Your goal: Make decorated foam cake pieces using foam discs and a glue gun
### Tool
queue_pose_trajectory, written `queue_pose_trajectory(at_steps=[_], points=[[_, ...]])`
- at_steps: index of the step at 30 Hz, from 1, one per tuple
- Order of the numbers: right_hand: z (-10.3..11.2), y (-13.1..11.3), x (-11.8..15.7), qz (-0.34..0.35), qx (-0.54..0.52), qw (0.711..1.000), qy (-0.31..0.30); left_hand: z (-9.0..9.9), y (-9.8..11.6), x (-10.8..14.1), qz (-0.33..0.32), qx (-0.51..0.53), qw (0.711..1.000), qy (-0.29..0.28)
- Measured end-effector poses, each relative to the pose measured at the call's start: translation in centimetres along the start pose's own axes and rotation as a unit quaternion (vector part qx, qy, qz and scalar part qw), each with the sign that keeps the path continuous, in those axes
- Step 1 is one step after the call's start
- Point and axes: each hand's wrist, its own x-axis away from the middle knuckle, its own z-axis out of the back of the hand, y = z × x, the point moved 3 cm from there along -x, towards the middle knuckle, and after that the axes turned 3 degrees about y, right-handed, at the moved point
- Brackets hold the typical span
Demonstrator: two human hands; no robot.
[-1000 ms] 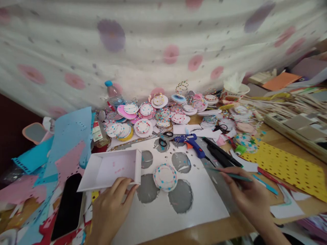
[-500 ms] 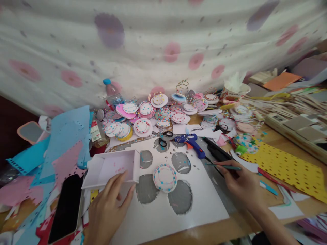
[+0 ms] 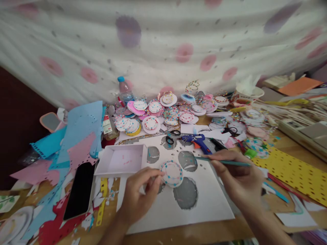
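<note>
A small round paper disc [image 3: 171, 174], trimmed with blue and pink dots, rests on a white sheet [image 3: 204, 207] with several rough round holes cut in it. My left hand [image 3: 143, 190] pinches the disc's left edge between thumb and forefinger. In my right hand [image 3: 238, 180] is a thin teal pencil-like stick, [image 3: 224, 161] its tip pointing left above a hole in the sheet. Just behind my left hand stands an open white paper box [image 3: 125, 160] with a few tiny pink pieces inside.
A blue glue gun [image 3: 198, 140] lies behind the sheet beside scissors [image 3: 170, 140]. Decorated paper discs [image 3: 150, 124] are heaped along the back. A phone [image 3: 79, 190] and coloured paper [image 3: 79, 136] lie left; yellow dotted paper [image 3: 296, 173] and a blue-handled tool [image 3: 277, 192] lie right.
My left hand has moved right from the white box to the disc's edge. My right hand has brought the teal stick left, closer to the disc. The view has shifted left.
</note>
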Motion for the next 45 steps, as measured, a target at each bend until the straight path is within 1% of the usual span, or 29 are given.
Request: queue_pose_trajectory(at_steps=[2,3,5,7,10,13,14,15,16,18,21,25,30,32,37,42,45], points=[[-2.2,0.9,-0.5,-0.008,-0.054,0.998,-0.008,-0.8,-1.0,-1.4,0.012,0.06,0.998,-0.018],[-3.3,1.8,-0.7,-0.028,-0.081,0.996,-0.008,-1.2,-1.5,-1.9,-0.002,0.08,0.997,-0.021],[-5.0,4.0,-0.8,-0.087,-0.133,0.987,-0.009,-1.5,-2.2,-2.4,-0.066,0.073,0.995,-0.009],[-6.3,6.1,-0.5,-0.14,-0.168,0.976,-0.018,-1.7,-2.6,-2.4,-0.149,0.022,0.988,0.012],[-7.0,8.1,0.4,-0.167,-0.177,0.969,-0.029,-1.9,-2.9,-2.0,-0.253,-0.087,0.963,0.034],[-6.8,8.5,1.2,-0.179,-0.181,0.966,-0.038,-2.5,-3.0,-1.1,-0.365,-0.192,0.911,0.024],[-6.7,8.5,1.4,-0.185,-0.185,0.964,-0.041,-2.7,-2.9,-0.8,-0.387,-0.202,0.899,0.023],[-6.6,8.4,1.5,-0.19,-0.191,0.962,-0.045,-2.7,-2.9,-0.6,-0.39,-0.196,0.899,0.03],[-6.5,8.3,1.6,-0.196,-0.197,0.959,-0.049,-2.6,-2.8,-0.4,-0.372,-0.178,0.91,0.042],[-6.4,8.0,1.7,-0.202,-0.214,0.954,-0.055,-2.3,-2.8,-0.2,-0.302,-0.14,0.94,0.07],[-6.3,7.6,2.0,-0.2,-0.242,0.947,-0.065,-2.0,-2.7,0.3,-0.212,-0.114,0.966,0.096],[-6.4,6.9,2.5,-0.191,-0.266,0.939,-0.104,-2.3,-2.8,0.8,-0.148,-0.071,0.98,0.116],[-6.4,6.4,2.8,-0.177,-0.269,0.937,-0.133,-3.3,-3.4,1.0,-0.075,0.0,0.992,0.103],[-6.4,6.3,2.9,-0.173,-0.265,0.938,-0.143,-3.5,-3.6,1.1,-0.057,0.013,0.993,0.101],[-6.4,6.2,3.0,-0.173,-0.242,0.94,-0.166,-3.5,-3.8,1.1,-0.048,0.022,0.994,0.096],[-6.5,5.9,2.9,-0.174,-0.228,0.943,-0.171,-3.6,-4.6,1.3,0.001,0.063,0.993,0.096],[-6.6,6.1,2.9,-0.188,-0.241,0.938,-0.164,-3.7,-4.9,1.4,0.015,0.08,0.992,0.092]])
